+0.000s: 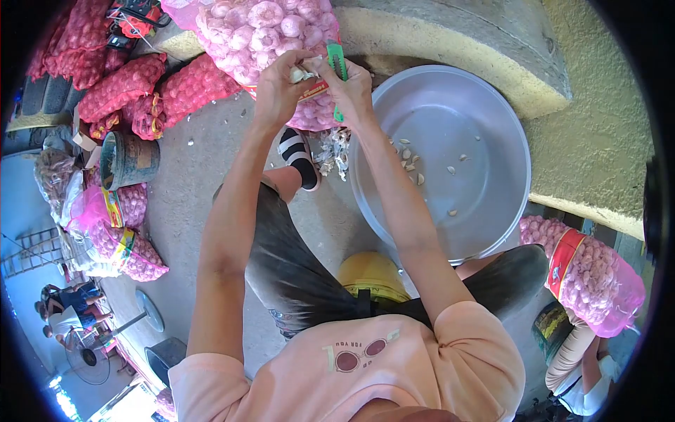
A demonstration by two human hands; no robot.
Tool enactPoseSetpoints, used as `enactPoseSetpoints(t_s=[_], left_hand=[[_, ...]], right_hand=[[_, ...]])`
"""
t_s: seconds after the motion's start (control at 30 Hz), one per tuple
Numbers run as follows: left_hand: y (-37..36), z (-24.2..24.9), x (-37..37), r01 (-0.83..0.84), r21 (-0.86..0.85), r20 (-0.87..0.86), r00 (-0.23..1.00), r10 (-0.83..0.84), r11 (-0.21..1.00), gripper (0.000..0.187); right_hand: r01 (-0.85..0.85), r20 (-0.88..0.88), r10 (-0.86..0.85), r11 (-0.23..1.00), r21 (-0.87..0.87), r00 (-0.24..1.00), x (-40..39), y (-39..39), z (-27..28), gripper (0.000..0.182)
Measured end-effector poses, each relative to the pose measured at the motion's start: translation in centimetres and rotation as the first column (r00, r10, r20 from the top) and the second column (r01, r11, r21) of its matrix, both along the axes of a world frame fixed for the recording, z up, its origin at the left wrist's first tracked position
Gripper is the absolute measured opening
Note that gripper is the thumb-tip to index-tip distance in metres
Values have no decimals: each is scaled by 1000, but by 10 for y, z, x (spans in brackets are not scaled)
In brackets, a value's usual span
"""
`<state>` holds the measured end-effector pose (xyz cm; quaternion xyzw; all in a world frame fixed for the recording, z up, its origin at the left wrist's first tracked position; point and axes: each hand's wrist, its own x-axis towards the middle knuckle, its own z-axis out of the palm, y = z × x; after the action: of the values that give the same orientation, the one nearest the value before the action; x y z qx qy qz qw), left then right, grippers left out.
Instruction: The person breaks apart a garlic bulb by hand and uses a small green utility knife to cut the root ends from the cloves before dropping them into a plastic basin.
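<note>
My left hand [280, 90] is closed around a partly peeled garlic bulb [301, 74] with white papery skin. My right hand [354, 93] meets it from the right, its fingers wrapped round a green utility knife [337, 62], thumb close to the garlic. Just behind both hands stands an open pink mesh sack [242, 46] full of garlic bulbs. To the right is a large grey basin [492, 190], with several loose garlic cloves [409, 166] scattered on its bottom. My right forearm passes over the basin's left rim.
Garlic skins [336, 149] litter the floor by my foot. Between my legs is a yellow bucket [373, 271]. Red mesh sacks [126, 88] and a dark bucket [130, 160] stand at left. A concrete ledge [457, 42] curves behind the basin. Another person [583, 373] sits at lower right beside a garlic sack [587, 271].
</note>
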<state>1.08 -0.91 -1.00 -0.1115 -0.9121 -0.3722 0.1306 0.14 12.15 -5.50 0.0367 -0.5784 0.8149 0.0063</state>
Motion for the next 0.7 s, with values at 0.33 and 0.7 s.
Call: enactPoseSetpoints(t_s=[0.33, 0.7], left_hand=[[3, 10, 0, -30, 561, 331, 924, -190, 827, 32], [-17, 10, -2, -266, 744, 468, 862, -194, 613, 29]], right_hand=[[59, -2, -59, 996, -71, 998, -12, -2, -12, 20], [28, 77, -58, 939, 344, 995, 2, -7, -66, 27]])
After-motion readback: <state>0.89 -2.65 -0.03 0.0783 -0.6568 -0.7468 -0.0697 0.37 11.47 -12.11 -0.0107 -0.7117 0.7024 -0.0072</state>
